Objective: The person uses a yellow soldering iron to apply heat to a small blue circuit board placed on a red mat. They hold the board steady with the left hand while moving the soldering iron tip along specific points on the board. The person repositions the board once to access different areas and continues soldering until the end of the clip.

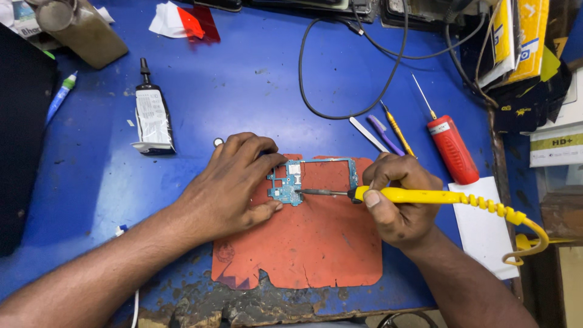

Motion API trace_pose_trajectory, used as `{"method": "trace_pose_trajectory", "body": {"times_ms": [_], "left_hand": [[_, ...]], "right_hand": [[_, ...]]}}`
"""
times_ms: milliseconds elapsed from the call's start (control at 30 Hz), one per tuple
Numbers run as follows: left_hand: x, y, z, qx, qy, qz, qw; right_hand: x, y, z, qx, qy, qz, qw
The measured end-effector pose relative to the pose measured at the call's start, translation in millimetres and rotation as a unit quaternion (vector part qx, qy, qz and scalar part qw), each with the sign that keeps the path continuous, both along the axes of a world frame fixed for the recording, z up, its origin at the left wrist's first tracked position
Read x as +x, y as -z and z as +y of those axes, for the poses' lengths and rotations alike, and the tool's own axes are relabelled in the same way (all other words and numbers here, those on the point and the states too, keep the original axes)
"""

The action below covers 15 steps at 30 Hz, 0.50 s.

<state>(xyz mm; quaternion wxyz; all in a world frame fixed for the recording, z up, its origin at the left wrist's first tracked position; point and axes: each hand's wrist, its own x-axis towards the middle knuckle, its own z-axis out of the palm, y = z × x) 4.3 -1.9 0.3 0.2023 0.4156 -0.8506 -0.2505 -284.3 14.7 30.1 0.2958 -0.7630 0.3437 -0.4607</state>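
Mid-frame: our left hand [228, 185] pins the circuit board [290, 182] flat on the orange mat [303, 249], fingers spread. Our right hand [398, 203] is clamped on the yellow soldering iron [425, 196], tip touching the board. Glue tube [152, 115] upper left on the bench [243, 79].

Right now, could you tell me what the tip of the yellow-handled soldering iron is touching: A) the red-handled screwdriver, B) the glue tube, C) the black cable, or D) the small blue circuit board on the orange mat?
D: the right hand holds the soldering iron with its tip on the circuit board, which the left hand steadies on the orange mat.
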Motion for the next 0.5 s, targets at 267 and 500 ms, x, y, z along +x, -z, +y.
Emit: {"method": "trace_pose_trajectory", "body": {"times_ms": [267,500], "left_hand": [[0.0,0.3,-0.8,-0.009,0.006,0.002,1.0],[0.2,0.4,-1.6,-0.002,0.006,-0.005,1.0]], "right_hand": [[-0.7,0.3,1.0,-0.007,0.013,0.008,1.0],[-1.1,0.2,2.5,-0.009,0.027,0.012,1.0]]}}
